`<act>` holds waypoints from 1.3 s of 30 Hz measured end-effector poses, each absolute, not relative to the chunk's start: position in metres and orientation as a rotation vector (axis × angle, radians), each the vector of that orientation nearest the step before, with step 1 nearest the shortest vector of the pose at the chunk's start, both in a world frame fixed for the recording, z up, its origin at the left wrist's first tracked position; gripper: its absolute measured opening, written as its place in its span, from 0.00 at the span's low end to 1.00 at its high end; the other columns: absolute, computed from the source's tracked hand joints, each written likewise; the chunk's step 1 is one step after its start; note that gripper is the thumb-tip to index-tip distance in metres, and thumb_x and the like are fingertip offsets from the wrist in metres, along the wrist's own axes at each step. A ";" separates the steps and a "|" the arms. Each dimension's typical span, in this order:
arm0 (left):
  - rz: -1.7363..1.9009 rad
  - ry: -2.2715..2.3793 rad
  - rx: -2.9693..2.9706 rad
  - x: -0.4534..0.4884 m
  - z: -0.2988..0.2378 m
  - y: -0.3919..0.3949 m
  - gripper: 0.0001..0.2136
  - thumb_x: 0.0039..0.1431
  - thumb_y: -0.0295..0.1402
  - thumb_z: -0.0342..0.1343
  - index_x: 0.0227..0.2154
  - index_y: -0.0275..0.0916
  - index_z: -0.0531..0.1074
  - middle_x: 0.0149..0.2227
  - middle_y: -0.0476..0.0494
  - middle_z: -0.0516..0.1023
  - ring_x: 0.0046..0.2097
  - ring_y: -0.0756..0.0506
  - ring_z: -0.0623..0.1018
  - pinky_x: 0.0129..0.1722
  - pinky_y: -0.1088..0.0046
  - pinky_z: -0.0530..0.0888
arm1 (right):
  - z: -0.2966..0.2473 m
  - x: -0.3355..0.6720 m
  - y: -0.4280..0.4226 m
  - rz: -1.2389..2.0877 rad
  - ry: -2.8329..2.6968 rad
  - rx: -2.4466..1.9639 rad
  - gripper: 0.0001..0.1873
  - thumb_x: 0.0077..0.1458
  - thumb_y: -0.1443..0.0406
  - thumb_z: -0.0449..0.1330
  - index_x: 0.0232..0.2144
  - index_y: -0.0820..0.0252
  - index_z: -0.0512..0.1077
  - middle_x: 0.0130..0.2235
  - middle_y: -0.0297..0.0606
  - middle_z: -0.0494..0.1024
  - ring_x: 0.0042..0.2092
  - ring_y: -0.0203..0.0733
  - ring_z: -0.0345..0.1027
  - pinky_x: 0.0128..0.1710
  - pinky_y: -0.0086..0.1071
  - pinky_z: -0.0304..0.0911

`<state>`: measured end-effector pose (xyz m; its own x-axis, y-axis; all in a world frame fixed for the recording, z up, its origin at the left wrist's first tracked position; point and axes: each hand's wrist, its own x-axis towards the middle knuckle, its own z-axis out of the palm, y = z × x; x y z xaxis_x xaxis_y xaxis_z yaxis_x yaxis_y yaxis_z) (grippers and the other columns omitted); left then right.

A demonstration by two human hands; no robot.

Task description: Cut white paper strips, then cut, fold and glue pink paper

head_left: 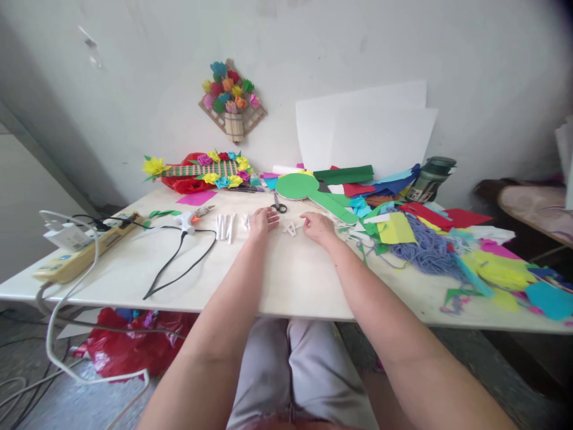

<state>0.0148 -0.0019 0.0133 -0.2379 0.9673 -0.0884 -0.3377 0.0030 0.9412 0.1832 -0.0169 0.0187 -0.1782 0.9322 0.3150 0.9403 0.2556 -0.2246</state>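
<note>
Head cam: L hand [263, 221], fingers apart, part-hiding white bits [246, 221]; R hand [319, 227] curled nr white scraps [291, 229] (grip unclear).

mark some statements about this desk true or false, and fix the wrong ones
1. The glue gun lies to the left of the white rolls. True.
2. The left hand grips the scissors. False: the scissors lie on the table, just beyond the left hand.
3. The yarn lies to the right of the right hand. True.
4. The dark green bottle is at the table's left end. False: the bottle is on the right side, toward the back.
5. Paper flowers decorate a hanging on the wall. True.
</note>
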 end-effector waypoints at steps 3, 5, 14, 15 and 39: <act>1.401 1.083 0.859 0.021 0.012 -0.005 0.09 0.52 0.33 0.47 0.35 0.36 0.65 0.36 0.39 0.73 0.31 0.48 0.75 0.35 0.68 0.72 | 0.019 0.178 -0.020 -0.047 -2.256 -1.676 0.21 0.48 0.65 0.52 0.47 0.54 0.69 0.44 0.36 0.75 0.45 0.44 0.65 0.44 0.34 0.58; 1.344 0.995 0.910 0.029 0.011 -0.008 0.10 0.52 0.35 0.48 0.36 0.38 0.65 0.40 0.39 0.72 0.34 0.49 0.74 0.37 0.70 0.71 | 0.018 0.175 -0.020 -0.059 -2.289 -1.661 0.22 0.49 0.64 0.52 0.48 0.55 0.68 0.45 0.37 0.74 0.47 0.44 0.64 0.46 0.34 0.57; 1.407 0.941 1.034 0.044 0.004 -0.006 0.11 0.52 0.34 0.48 0.38 0.39 0.67 0.46 0.41 0.72 0.45 0.48 0.72 0.44 0.72 0.67 | 0.013 0.174 -0.015 -0.069 -2.225 -1.678 0.23 0.51 0.69 0.47 0.49 0.56 0.67 0.49 0.39 0.69 0.49 0.44 0.61 0.47 0.34 0.58; 1.455 0.976 1.078 0.039 0.004 -0.004 0.11 0.52 0.34 0.48 0.37 0.38 0.68 0.44 0.41 0.72 0.45 0.48 0.72 0.44 0.72 0.67 | 0.013 0.174 -0.015 -0.067 -2.210 -1.662 0.22 0.52 0.69 0.47 0.49 0.56 0.67 0.50 0.40 0.68 0.49 0.44 0.61 0.47 0.34 0.58; 1.329 2.021 1.544 -0.014 -0.008 0.003 0.11 0.38 0.20 0.54 0.27 0.38 0.74 0.38 0.33 0.75 0.46 0.35 0.71 0.46 0.63 0.64 | -0.009 0.175 0.012 -0.031 -2.397 -1.395 0.21 0.57 0.71 0.44 0.48 0.60 0.69 0.55 0.39 0.65 0.55 0.39 0.56 0.55 0.32 0.51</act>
<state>-0.0144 0.0031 -0.0078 -0.3952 0.8682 0.3000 0.6196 0.0108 0.7848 0.1753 0.0117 -0.0086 -0.4443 0.8360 0.3221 0.8441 0.5110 -0.1621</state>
